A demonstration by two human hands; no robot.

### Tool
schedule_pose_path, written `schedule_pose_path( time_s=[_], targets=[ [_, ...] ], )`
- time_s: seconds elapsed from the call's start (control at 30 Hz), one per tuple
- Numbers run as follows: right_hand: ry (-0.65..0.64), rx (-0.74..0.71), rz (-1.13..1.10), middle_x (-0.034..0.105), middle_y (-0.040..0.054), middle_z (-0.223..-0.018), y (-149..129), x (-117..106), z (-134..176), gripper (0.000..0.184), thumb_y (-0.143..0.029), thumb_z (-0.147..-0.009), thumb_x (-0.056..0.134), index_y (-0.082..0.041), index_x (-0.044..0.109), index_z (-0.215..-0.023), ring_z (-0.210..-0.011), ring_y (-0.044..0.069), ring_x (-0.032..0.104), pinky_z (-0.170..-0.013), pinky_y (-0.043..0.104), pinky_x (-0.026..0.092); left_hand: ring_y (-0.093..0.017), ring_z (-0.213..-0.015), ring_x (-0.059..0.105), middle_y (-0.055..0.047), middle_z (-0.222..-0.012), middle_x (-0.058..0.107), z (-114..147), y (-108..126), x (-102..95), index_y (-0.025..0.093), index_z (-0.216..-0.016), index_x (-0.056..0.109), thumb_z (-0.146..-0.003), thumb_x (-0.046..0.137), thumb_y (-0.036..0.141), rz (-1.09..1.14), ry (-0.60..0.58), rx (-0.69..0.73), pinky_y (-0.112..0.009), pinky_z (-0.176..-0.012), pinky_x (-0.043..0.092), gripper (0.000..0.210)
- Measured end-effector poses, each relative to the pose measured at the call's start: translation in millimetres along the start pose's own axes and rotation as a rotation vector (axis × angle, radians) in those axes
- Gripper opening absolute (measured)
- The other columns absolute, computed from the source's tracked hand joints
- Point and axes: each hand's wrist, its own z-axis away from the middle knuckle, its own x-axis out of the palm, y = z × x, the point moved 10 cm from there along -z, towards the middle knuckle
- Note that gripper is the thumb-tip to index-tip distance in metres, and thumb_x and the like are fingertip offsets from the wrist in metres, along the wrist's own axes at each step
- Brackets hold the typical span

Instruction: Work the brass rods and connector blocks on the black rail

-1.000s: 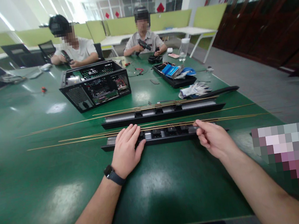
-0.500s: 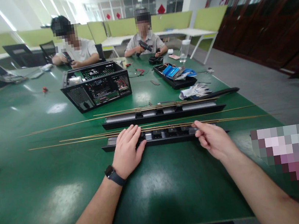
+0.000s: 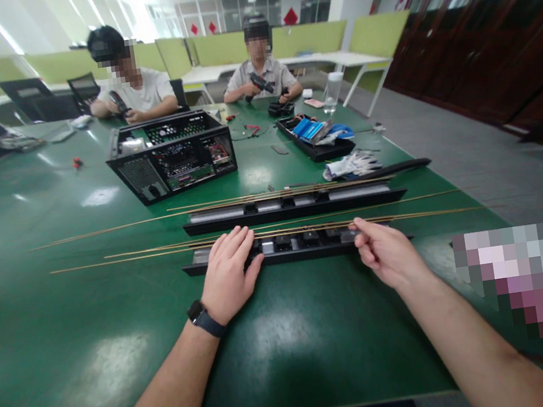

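My left hand (image 3: 231,263) lies open, palm down, on the left part of the near black rail (image 3: 299,255), fingers stretched over the thin brass-coloured rods (image 3: 142,256) that run along it. With thumb and forefinger pinched, my right hand (image 3: 383,245) grips one of these rods near the rail's right end; its other fingers are curled. Small black blocks (image 3: 310,238) sit in the rail's channel between the hands. Parallel behind it is a second black rail (image 3: 297,212), with more thin rods (image 3: 103,231) lying along its top and sticking out to the left.
An opened black computer case (image 3: 178,169) stands at the back left of the green table (image 3: 272,351). Farther right are a black tray (image 3: 327,151) of parts, white gloves (image 3: 352,165) and a clear bottle (image 3: 333,92). Two people sit opposite, each holding a dark tool.
The whole view has shifted very slightly. Both hands keep their places on the near rail and the rods.
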Motion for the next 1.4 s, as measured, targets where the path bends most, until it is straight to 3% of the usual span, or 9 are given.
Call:
schedule_pose_path(
  time_s=[0.2,0.63,0.97,1.4],
  targets=[
    [-0.021,-0.010,0.048,0.062,-0.0018,-0.055,0.1,1.7,-1.2,0.044,-0.048,-0.069,0.090,-0.012,0.073,-0.087,-0.029,0.004,0.038,-0.025,0.016,0.019,-0.031,-0.143,0.053,-0.013,-0.148,0.062,-1.1,1.2,-1.6,0.021,-0.148,0.055,-0.101,0.057,0.035,0.003,0.007,-0.004,-0.054,-0.121,0.041,0.049],
    [-0.003,0.004,-0.010,0.059,-0.0032,-0.053,-0.2,0.8,1.6,0.034,-0.040,-0.073,0.087,-0.013,0.071,-0.085,-0.030,0.005,0.038,-0.025,0.016,0.020,-0.030,-0.144,0.053,-0.013,-0.150,0.061,-0.2,1.0,-1.4,0.020,-0.149,0.054,-0.102,0.057,0.035,-0.011,0.004,0.003,-0.053,-0.121,0.041,0.050],
    [-0.038,-0.012,0.058,0.063,-0.0017,-0.056,1.1,3.6,-1.9,0.049,-0.051,-0.065,0.092,-0.012,0.073,-0.087,-0.029,0.004,0.038,-0.025,0.016,0.018,-0.029,-0.144,0.052,-0.014,-0.149,0.061,0.2,1.2,-0.5,0.018,-0.147,0.055,-0.102,0.057,0.036,-0.031,0.005,0.008,-0.052,-0.122,0.040,0.048],
    [-0.019,-0.020,0.016,0.059,-0.0038,-0.053,0.8,1.0,-1.7,0.044,-0.048,-0.067,0.091,-0.013,0.072,-0.085,-0.030,0.004,0.036,-0.026,0.016,0.019,-0.030,-0.144,0.052,-0.014,-0.150,0.060,-0.3,0.9,-0.1,0.019,-0.149,0.054,-0.102,0.055,0.037,-0.023,-0.011,0.006,-0.052,-0.122,0.040,0.049]
  ],
)
